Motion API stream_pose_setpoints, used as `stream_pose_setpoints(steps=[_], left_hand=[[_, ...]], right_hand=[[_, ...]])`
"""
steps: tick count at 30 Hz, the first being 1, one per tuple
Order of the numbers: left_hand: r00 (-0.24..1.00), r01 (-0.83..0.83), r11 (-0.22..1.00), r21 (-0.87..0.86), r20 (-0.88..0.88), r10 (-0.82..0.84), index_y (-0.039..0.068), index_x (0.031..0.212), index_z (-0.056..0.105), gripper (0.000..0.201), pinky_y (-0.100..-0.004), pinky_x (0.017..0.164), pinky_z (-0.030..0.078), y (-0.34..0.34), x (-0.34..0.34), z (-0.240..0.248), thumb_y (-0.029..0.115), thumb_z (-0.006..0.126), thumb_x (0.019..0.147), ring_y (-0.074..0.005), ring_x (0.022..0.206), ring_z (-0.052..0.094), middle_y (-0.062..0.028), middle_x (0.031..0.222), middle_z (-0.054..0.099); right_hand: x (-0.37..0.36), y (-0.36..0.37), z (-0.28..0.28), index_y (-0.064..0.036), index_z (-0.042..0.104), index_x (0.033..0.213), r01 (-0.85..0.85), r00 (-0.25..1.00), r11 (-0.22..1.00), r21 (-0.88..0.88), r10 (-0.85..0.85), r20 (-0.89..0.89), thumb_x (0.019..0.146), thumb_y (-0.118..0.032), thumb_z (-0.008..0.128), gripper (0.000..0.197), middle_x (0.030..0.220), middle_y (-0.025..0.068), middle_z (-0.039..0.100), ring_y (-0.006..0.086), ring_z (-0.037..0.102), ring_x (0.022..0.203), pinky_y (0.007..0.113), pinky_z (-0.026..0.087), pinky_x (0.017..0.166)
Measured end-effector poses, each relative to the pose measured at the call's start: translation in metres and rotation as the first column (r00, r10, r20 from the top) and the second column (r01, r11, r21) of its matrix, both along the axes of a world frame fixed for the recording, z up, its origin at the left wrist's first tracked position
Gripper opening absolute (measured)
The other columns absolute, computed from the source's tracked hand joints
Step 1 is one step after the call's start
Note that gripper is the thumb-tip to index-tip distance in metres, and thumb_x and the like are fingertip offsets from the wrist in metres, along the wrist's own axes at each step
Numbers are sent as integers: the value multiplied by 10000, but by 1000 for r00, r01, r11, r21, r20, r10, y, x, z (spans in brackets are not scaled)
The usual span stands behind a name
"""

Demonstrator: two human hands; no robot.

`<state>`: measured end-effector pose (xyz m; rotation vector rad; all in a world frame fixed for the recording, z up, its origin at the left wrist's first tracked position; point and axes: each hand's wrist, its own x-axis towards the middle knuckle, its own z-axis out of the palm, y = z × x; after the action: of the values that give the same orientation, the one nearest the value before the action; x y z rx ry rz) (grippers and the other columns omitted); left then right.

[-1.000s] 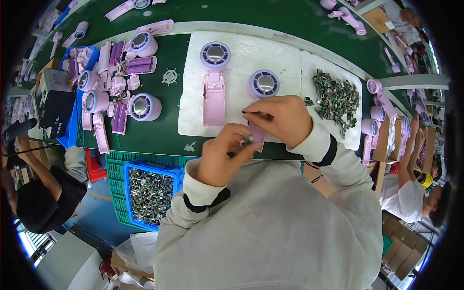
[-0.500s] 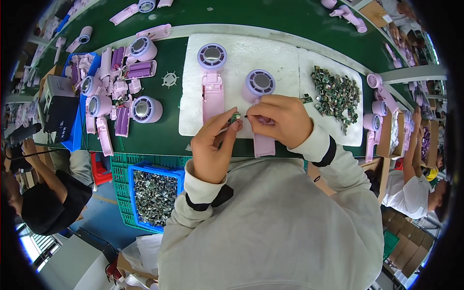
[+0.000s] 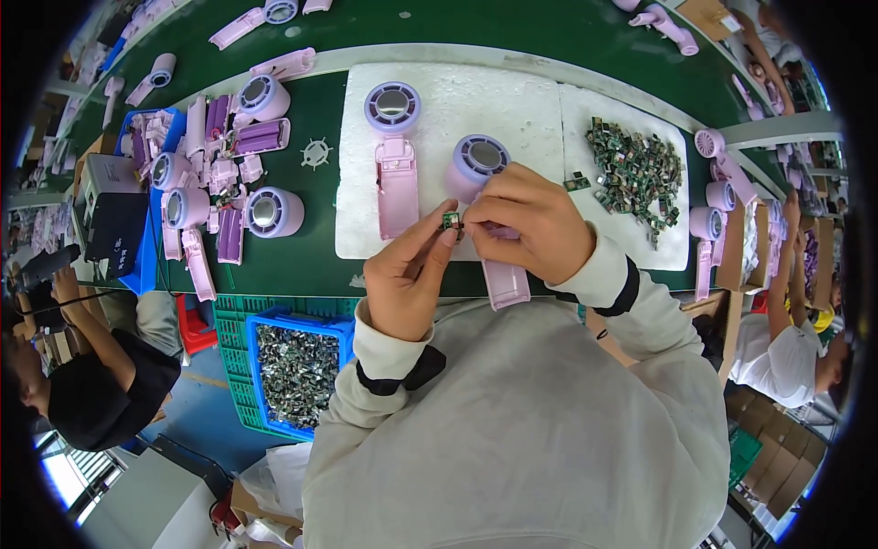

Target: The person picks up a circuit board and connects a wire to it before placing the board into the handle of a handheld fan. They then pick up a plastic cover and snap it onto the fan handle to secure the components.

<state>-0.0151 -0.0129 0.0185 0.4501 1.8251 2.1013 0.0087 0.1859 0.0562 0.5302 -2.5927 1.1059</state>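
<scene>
Head view shows my left hand (image 3: 407, 279) raised since a second ago, when both hands were bunched low over the handle; a small green circuit board (image 3: 450, 220) is now pinched between its thumb and fingertips, so the board looks picked and ready to seat. My right hand (image 3: 530, 220) closes around the pink fan body (image 3: 489, 197), fingertips touching the board, above the white foam pad (image 3: 512, 101) at the bench's near edge. Farther right lies a pile of boards (image 3: 636, 174).
</scene>
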Motion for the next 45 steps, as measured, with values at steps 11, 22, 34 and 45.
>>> stream_pose_setpoints(steps=[11, 22, 34, 45], left_hand=[[929, -45, 981, -189, -370, -29, -9, 1293, 676, 352, -283, 844, 560, -4, -3, -2, -60, 660, 945, -208, 963, 714, -179, 1148, 713], [740, -377, 908, -183, -649, 176, -21, 1250, 695, 343, -296, 773, 573, 26, 11, -25, -90, 656, 917, -233, 918, 720, -175, 1132, 702], [949, -262, 964, -39, -192, 250, -1, 1242, 703, 269, -213, 735, 527, 17, 6, -26, 7, 666, 975, -108, 900, 685, -115, 1090, 726], [992, -121, 987, 102, -32, 124, -25, 1308, 643, 310, -281, 857, 583, 16, 7, -22, -30, 604, 1001, -167, 1000, 693, -134, 1159, 683]], right_hand=[[3, 1, -3, -46, 700, 882, 27, 992, 998, 59, -19, -124, 741, -8, 778, 166, 768, 66, 592, 256, 569, 683, 360, 472, 615], [13, -14, -15, -19, 725, 951, 186, 982, 979, -90, -187, -8, 763, 10, 769, 195, 752, 67, 601, 226, 556, 597, 341, 462, 535], [6, 16, 8, -107, 746, 1192, -121, 989, 984, 129, 109, 96, 821, -26, 768, 380, 884, 56, 657, 234, 625, 812, 340, 503, 676], [10, -1, 5, -68, 775, 1059, 183, 951, 944, -274, -98, 294, 869, -77, 784, 190, 871, 41, 663, 137, 585, 702, 278, 453, 610]])
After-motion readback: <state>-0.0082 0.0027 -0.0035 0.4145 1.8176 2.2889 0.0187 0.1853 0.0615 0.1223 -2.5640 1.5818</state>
